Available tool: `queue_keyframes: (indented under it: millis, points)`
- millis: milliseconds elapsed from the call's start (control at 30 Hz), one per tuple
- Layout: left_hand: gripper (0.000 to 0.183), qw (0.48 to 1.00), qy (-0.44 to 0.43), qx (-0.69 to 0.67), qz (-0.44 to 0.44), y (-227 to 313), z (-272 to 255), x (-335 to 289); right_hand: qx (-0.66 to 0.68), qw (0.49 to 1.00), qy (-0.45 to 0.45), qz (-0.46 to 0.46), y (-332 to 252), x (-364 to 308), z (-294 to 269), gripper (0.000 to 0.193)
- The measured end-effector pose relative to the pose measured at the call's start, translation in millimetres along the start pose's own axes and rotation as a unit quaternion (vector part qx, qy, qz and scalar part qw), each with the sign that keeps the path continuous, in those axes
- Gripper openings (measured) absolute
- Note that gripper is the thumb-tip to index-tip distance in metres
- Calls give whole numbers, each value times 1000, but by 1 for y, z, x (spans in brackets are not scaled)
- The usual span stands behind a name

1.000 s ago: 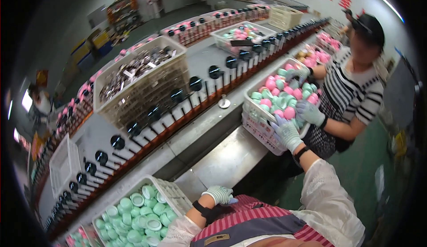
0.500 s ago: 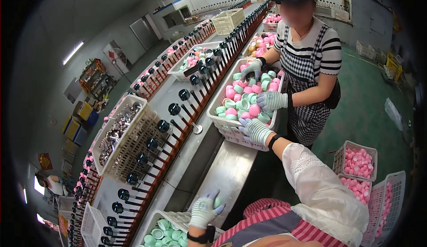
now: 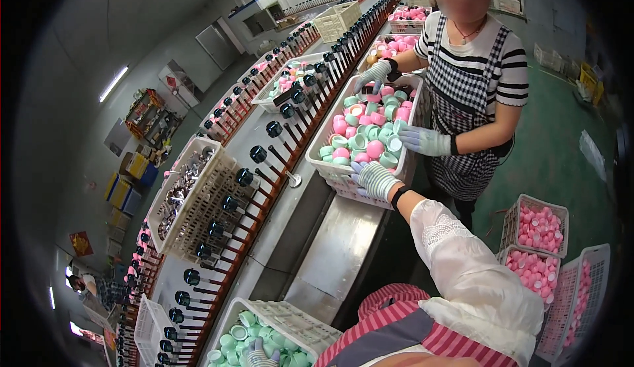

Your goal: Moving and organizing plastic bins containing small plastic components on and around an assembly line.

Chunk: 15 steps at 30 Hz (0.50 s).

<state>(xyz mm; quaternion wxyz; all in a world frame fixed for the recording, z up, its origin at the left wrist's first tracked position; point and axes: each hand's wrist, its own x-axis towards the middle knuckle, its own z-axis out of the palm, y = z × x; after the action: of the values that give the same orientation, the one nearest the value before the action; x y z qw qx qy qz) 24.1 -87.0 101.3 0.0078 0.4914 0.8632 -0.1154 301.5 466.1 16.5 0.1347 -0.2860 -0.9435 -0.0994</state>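
At the lower left, my left hand (image 3: 260, 356), in a striped knit glove, is among the mint-green caps (image 3: 239, 332) of a near crate (image 3: 300, 327). Its fingers look apart with no cap visible in them; the picture's lower edge cuts it off. My right hand (image 3: 376, 180), gloved alike, reaches to the near corner of a white crate (image 3: 319, 160) heaped with pink and mint-green caps (image 3: 374, 149). The fingers are stretched out over the rim, touching the caps. A co-worker's two gloved hands (image 3: 426, 140) are at the same crate, beyond mine.
A conveyor with a row of dark-topped spindles (image 3: 257, 154) runs diagonally at left. On it stands a crate of shiny metallic parts (image 3: 188, 175). A metal ledge (image 3: 337, 248) lies between the two cap crates. Crates of pink caps (image 3: 540, 225) stand on the floor at right.
My left hand has gone from above the ledge, where it held a green cap, down into the green-cap crate. My right hand stays at the corner. The co-worker's hands shifted slightly.
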Motion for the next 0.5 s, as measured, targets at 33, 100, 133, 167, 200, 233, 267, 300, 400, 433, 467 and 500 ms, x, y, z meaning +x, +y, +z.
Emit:
queue_keyframes:
  millis: [33, 100, 133, 167, 200, 233, 267, 300, 400, 433, 467, 500]
  points:
    - [71, 1000, 4, -8, -5, 2, 7, -4, -3, 1000, -1, -1, -1, 0, -2, 41]
    - [69, 1000, 14, -22, -17, 4, 18, -11, -12, 1000, -6, 0, -3, -4, -7, 41]
    - [69, 999, 12, -26, -15, 3, 16, -7, -6, 1000, -4, 1, -5, -6, -6, 41]
    - [69, 999, -3, -29, -12, 5, 15, -4, 0, 1000, -1, 2, -6, -7, -4, 41]
    - [69, 999, -17, -33, -8, 10, 17, -2, -2, 1000, -5, 3, -7, -8, -2, 41]
    - [69, 999, -30, -34, -6, 15, 6, -2, 6, 1000, -6, 10, -10, -7, -3, 40]
    - [69, 998, -43, -36, -4, 21, -4, -1, 13, 1000, -8, 17, -12, -6, -4, 40]
    - [69, 998, -56, -39, 0, 27, -13, 1, 11, 1000, -11, 19, -11, -5, -3, 40]
    - [68, 993, -105, -45, 18, 42, -40, 6, 36, 999, -4, 25, -7, -6, 2, 41]
    - [68, 992, -116, -47, 13, 43, -48, 2, 36, 999, -2, 20, -11, 0, 1, 41]
    - [68, 991, -126, -49, 9, 44, -54, -3, 36, 999, 4, 11, -15, 6, 0, 41]
    - [68, 989, -138, -52, 4, 48, -61, -10, 35, 999, 10, 2, -18, 11, 0, 42]
